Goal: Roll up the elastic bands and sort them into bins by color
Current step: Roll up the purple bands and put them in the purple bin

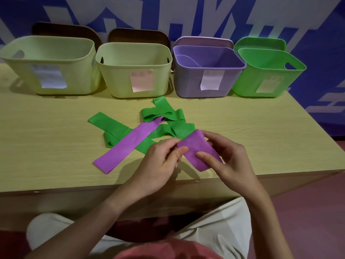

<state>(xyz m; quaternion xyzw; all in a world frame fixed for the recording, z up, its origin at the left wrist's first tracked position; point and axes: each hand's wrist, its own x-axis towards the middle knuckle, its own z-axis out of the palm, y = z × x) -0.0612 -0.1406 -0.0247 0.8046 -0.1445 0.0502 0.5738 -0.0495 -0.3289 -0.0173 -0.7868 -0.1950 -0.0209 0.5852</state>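
Note:
A folded purple band (197, 148) is held just above the table's front edge. My left hand (160, 163) pinches its left end and my right hand (227, 159) grips its right side, thumb on top. A second purple band (128, 144) lies flat on the table, slanting across a tangle of green bands (168, 116). At the back stand a purple bin (207, 71) with a purple band inside and a green bin (268, 71).
Two pale yellow-green bins (50, 64) (134, 70) stand left of the purple bin, each with a paper label. Lids lean behind the bins against the blue-and-white wall. The wooden table (46, 143) ends at its front edge near my knees.

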